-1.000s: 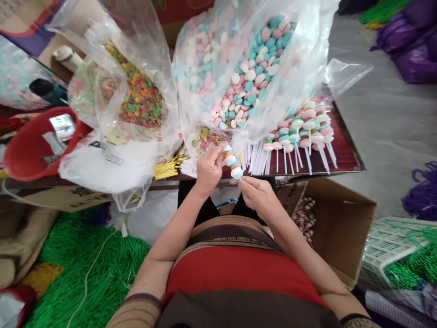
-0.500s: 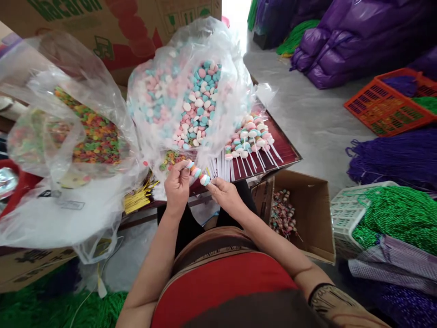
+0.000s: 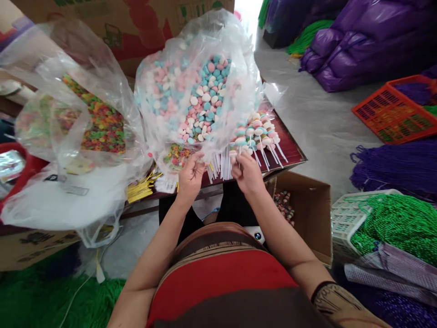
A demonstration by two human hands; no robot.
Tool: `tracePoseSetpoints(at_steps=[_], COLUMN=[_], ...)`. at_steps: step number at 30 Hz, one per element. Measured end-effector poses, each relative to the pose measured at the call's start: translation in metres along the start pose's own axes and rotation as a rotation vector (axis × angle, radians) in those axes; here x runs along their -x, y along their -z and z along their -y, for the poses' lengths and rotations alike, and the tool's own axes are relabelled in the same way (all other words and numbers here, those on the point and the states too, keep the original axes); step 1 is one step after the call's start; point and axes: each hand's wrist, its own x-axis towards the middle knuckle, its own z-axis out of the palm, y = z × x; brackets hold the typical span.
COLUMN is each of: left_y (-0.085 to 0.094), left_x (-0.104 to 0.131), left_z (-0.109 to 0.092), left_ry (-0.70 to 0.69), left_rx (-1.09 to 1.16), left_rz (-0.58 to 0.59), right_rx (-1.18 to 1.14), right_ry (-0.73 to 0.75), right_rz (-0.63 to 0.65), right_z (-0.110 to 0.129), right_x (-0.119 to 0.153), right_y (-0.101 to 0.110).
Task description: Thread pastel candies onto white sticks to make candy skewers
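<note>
My right hand [image 3: 248,175] is at the near edge of the pile of marshmallow skewers [image 3: 261,130], its fingers closed around a marshmallow skewer [image 3: 233,156] that they partly hide. My left hand [image 3: 191,180] hovers by the table edge with loosely curled fingers slightly apart, and nothing shows in it. Just beyond it lie ring-shaped gummies [image 3: 175,155] and the lower edge of a clear bag of pink, white and blue marshmallows [image 3: 205,100]. White sticks [image 3: 225,165] lie in a bundle between my hands.
A bag of colourful gummy rings [image 3: 104,130] stands at left, with yellow twist ties [image 3: 141,187] near it. Below right, an open carton [image 3: 312,214] holds finished skewers. Farther right are a white crate [image 3: 344,223] with green cord and an orange crate [image 3: 392,107].
The skewer held between both hands has gone right with my right hand to the pile. My left hand has let go of it and shifted slightly right. The view has shifted a little.
</note>
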Motion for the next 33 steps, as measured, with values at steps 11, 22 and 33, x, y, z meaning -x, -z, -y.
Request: tracePoseSetpoints(at_steps=[11,22,33], left_y=[0.005,-0.058,-0.051], left_x=[0.017,-0.022,-0.027], left_z=[0.010,0.010,-0.028], left_ry=[-0.192,-0.222,-0.035], left_rx=[-0.414,-1.028,-1.244], left_rz=[0.128,0.324,0.537], right_rx=[-0.012,0.086,0.180], right_ry=[-0.129,-0.097,-0.021], right_rz=[-0.050,-0.076,-0.074], right_z=[-0.008,-0.010,-0.020], right_x=[0.021,0.052,0.044], right_y=[0.031,0.022,0.024])
